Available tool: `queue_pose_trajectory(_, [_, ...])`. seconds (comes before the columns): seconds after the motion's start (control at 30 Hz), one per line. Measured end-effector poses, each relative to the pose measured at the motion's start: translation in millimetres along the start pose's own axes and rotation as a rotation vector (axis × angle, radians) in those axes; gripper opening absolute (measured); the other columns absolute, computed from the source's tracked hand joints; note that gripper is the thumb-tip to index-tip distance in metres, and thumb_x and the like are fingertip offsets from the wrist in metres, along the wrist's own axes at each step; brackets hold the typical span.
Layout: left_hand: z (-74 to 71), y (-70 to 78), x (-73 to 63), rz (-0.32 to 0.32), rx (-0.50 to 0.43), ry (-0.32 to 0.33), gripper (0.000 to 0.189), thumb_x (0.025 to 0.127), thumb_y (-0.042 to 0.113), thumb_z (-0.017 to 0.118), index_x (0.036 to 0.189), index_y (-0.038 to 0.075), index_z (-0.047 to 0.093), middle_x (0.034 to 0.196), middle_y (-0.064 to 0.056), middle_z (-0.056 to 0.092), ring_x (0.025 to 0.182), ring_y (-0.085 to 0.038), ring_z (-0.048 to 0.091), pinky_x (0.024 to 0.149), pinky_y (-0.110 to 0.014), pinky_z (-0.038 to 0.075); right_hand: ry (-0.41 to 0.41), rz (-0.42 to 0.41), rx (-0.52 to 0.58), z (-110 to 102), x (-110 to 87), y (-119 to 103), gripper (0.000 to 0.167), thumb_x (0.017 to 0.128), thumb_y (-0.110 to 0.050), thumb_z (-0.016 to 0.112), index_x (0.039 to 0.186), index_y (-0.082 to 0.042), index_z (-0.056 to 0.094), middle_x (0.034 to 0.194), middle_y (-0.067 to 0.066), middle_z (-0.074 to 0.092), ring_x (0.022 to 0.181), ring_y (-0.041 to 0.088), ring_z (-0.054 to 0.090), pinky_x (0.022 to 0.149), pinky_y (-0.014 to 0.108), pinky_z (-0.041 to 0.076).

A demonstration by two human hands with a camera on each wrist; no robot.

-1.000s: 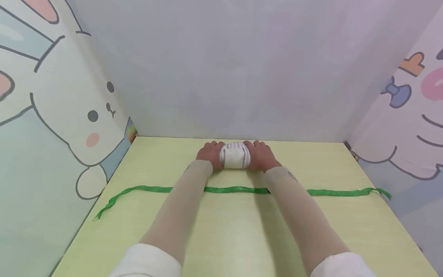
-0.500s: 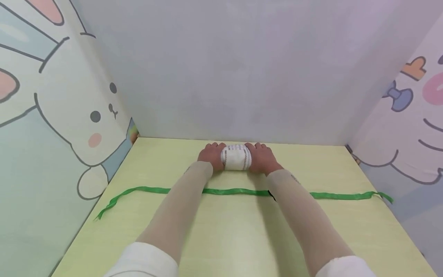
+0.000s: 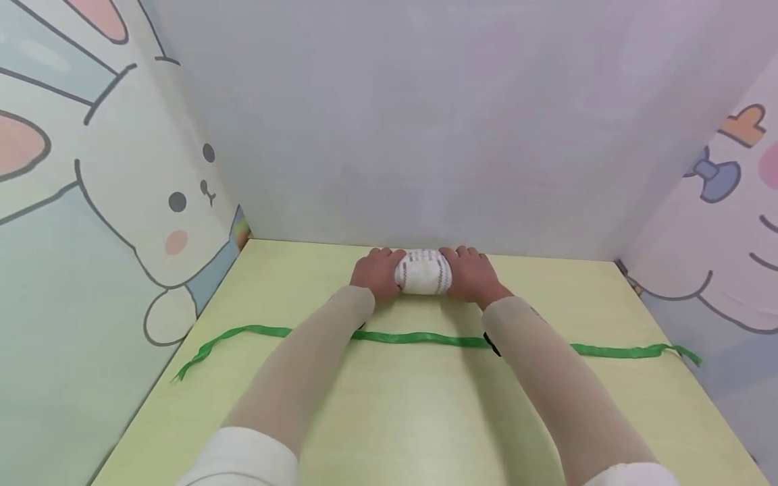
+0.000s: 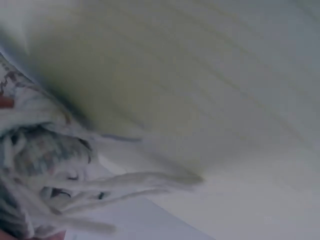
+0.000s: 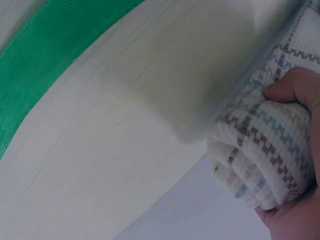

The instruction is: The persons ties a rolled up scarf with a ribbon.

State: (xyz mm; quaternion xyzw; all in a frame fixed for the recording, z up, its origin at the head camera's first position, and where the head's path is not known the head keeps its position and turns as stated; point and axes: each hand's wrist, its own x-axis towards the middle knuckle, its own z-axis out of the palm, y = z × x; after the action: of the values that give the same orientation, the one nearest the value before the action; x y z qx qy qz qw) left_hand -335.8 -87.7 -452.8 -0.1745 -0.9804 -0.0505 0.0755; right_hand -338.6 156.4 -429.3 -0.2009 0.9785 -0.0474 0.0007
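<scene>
A white woven cloth (image 3: 424, 273), rolled into a short thick bundle with brown and blue checks, lies near the back edge of the table. At its left end my left hand (image 3: 375, 273) grips the roll. My right hand (image 3: 475, 275) holds the other end. The right wrist view shows my right thumb (image 5: 290, 86) pressed on the checked roll (image 5: 260, 142), its coiled end visible. White fringe (image 4: 135, 187) hangs loose from the cloth in the blurred left wrist view. Most fingers are hidden behind the roll.
A green ribbon (image 3: 419, 337) stretches across the pale yellow table (image 3: 401, 412), passing under both forearms. A plain wall (image 3: 425, 135) rises behind the back edge. Cartoon-printed panels (image 3: 140, 169) stand at the left and right sides.
The head view has shifted slightly, so everything appears a little further right. Both hands keep their hold on the rolled cloth, which stays at about the same spot on the table.
</scene>
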Motion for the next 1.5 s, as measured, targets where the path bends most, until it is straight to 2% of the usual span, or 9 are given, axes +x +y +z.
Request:
queue_pose_trajectory(0.27, [-14.7, 2.4, -11.8, 0.065, 0.039, 0.043, 0.069, 0.081, 0.037, 0.081, 0.143, 0.023, 0.054, 0.122, -0.001, 0.064, 0.104, -0.024, 0.058, 0.075, -0.040, 0.054, 0.033, -0.027, -0.005, -10.8, -15.2, -1.9, 0.090, 0.078, -0.035, 0.087, 0.152, -0.015, 0.040, 0.132, 0.017, 0.054, 0.123, 0.040, 0.048, 0.106, 0.063, 0.038])
queue_pose_trajectory(0.47, [-28.6, 3.4, -26.3, 0.118, 0.040, 0.089, 0.067, 0.080, 0.038, 0.084, 0.139, 0.021, 0.057, 0.119, -0.002, 0.065, 0.099, -0.024, 0.057, 0.071, -0.039, 0.053, 0.071, -0.067, -0.013, -14.9, -29.3, -3.5, 0.096, 0.073, -0.038, 0.091, 0.152, -0.018, 0.040, 0.129, 0.013, 0.055, 0.119, 0.037, 0.050, 0.101, 0.060, 0.043])
queue_pose_trajectory(0.67, [-34.2, 3.7, -41.6, 0.210, 0.086, 0.157, 0.066, 0.080, 0.038, 0.082, 0.138, 0.020, 0.057, 0.119, -0.003, 0.065, 0.100, -0.023, 0.058, 0.071, -0.036, 0.054, 0.110, -0.122, -0.058, -15.8, -52.6, -4.8, 0.096, 0.072, -0.042, 0.087, 0.152, -0.014, 0.042, 0.126, 0.012, 0.057, 0.113, 0.034, 0.055, 0.095, 0.055, 0.048])
queue_pose_trajectory(0.87, [-47.5, 4.6, -52.1, 0.277, 0.088, 0.224, 0.066, 0.080, 0.036, 0.081, 0.138, 0.017, 0.057, 0.117, -0.003, 0.066, 0.103, -0.025, 0.060, 0.075, -0.036, 0.056, 0.163, -0.149, -0.027, -17.4, -71.5, -6.1, 0.101, 0.074, -0.041, 0.088, 0.156, -0.010, 0.037, 0.132, 0.012, 0.057, 0.114, 0.032, 0.056, 0.095, 0.052, 0.051])
queue_pose_trajectory(1.0, [-54.5, 2.7, -55.2, 0.306, 0.080, 0.281, 0.066, 0.079, 0.036, 0.082, 0.137, 0.016, 0.059, 0.119, -0.005, 0.067, 0.105, -0.026, 0.061, 0.079, -0.038, 0.057, 0.215, -0.177, 0.002, -22.5, -79.8, -8.5, 0.099, 0.074, -0.039, 0.088, 0.155, -0.010, 0.038, 0.133, 0.012, 0.056, 0.116, 0.033, 0.056, 0.096, 0.051, 0.050])
queue_pose_trajectory(1.13, [-52.9, 0.2, -57.0, 0.328, 0.065, 0.352, 0.066, 0.079, 0.035, 0.082, 0.137, 0.015, 0.060, 0.121, -0.005, 0.067, 0.110, -0.027, 0.062, 0.085, -0.039, 0.057, 0.268, -0.210, 0.026, -27.6, -89.1, -9.4, 0.097, 0.075, -0.039, 0.087, 0.155, -0.010, 0.040, 0.135, 0.014, 0.056, 0.119, 0.035, 0.055, 0.098, 0.054, 0.049])
queue_pose_trajectory(1.3, [-49.9, 0.5, -59.1, 0.372, 0.027, 0.414, 0.065, 0.079, 0.035, 0.081, 0.137, 0.014, 0.061, 0.122, -0.007, 0.066, 0.111, -0.027, 0.062, 0.085, -0.040, 0.057, 0.339, -0.241, 0.054, -30.5, -99.0, -5.4, 0.096, 0.074, -0.039, 0.089, 0.154, -0.012, 0.044, 0.135, 0.013, 0.057, 0.120, 0.036, 0.055, 0.099, 0.056, 0.047])
queue_pose_trajectory(1.5, [-52.5, -4.4, -63.2, 0.414, -0.005, 0.506, 0.063, 0.076, 0.032, 0.083, 0.133, 0.013, 0.064, 0.120, -0.007, 0.068, 0.110, -0.027, 0.064, 0.085, -0.040, 0.058, 0.484, -0.351, 0.107, -28.4, -108.3, -0.7, 0.092, 0.071, -0.039, 0.091, 0.148, -0.008, 0.051, 0.135, 0.015, 0.057, 0.120, 0.038, 0.056, 0.099, 0.058, 0.046])
